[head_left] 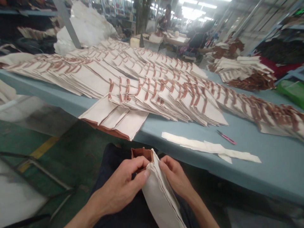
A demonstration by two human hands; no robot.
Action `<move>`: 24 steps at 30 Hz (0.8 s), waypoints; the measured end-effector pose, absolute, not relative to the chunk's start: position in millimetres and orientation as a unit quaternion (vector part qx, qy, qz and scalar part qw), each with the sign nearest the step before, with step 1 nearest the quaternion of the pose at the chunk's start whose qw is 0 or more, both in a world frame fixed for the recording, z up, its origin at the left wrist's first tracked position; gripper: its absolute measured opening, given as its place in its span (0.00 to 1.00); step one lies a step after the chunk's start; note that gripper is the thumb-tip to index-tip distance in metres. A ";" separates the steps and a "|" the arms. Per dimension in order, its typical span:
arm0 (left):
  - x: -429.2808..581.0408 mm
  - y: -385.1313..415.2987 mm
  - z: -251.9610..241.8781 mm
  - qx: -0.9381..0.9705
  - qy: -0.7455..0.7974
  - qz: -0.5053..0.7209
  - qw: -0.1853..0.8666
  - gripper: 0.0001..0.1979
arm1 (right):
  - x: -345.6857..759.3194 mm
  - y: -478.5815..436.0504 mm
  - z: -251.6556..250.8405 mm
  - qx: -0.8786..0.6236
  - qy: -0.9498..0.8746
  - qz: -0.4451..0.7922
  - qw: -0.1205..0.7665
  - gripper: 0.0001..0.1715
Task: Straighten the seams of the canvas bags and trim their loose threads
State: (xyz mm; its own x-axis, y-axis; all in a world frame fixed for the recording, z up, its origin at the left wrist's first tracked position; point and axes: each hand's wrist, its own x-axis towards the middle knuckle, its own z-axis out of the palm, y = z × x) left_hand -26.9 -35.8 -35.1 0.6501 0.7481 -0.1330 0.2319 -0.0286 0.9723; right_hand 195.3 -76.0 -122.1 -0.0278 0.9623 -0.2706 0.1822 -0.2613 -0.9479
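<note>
The left hand (121,185) is pinching the cream fabric piece (159,198) near its brown-lined upper end, the right hand (177,177) is holding its right edge in curled fingers, and the piece is resting over the dark-clad lap (111,167), beside the surface (273,171).

cream fabric piece (158,197) cut off below, distant person (165,19) blurred
</note>
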 end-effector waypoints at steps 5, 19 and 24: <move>-43.8 -28.7 -26.1 0.705 0.372 0.212 0.566 0.15 | 188.8 -74.2 -71.0 -0.626 -0.615 0.350 0.326 0.14; -67.7 -31.3 3.1 0.766 0.392 0.230 0.454 0.10 | 148.4 -21.2 -17.1 -0.315 -0.839 0.250 0.367 0.30; -64.3 -35.5 -6.9 0.755 0.387 0.224 0.479 0.10 | 146.0 -26.2 -7.6 -0.308 -0.825 0.278 0.383 0.34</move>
